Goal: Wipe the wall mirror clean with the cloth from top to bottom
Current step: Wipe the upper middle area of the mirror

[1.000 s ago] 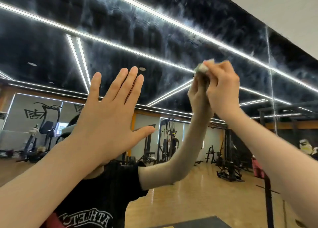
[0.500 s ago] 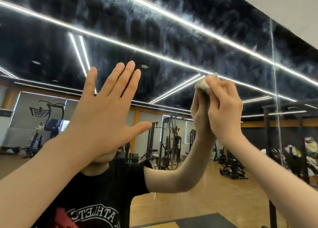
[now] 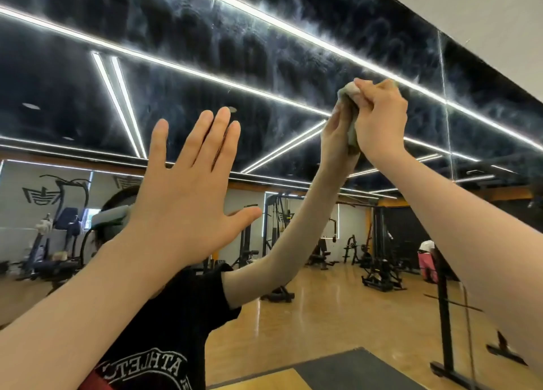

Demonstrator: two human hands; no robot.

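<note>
- My right hand (image 3: 379, 119) has its fingers curled tight round the cloth (image 3: 349, 95), a bunched pale wad; that grip holds it against the mirror (image 3: 205, 51), high up and to the right of the middle
- Part of the cloth pokes out above my knuckles and a strip of it shows down the inner side of my palm, where it meets its own reflection in the glass
- My left hand (image 3: 182, 201) holds nothing: fingers straight and spread, thumb out to the side, raised with the palm facing the glass, lower than the right hand and well apart from it; I cannot tell whether the palm touches the glass
- The glass around the cloth and across the upper part is covered in hazy white smears and streaks
- A thin vertical seam (image 3: 443, 95) runs down the mirror just right of my right hand
- Above the top edge of the mirror, at the upper right, is plain pale wall (image 3: 484, 13)
- In the reflection there are long white ceiling light strips, exercise machines on a wooden floor, and my own black T-shirt with white lettering at the bottom left
</note>
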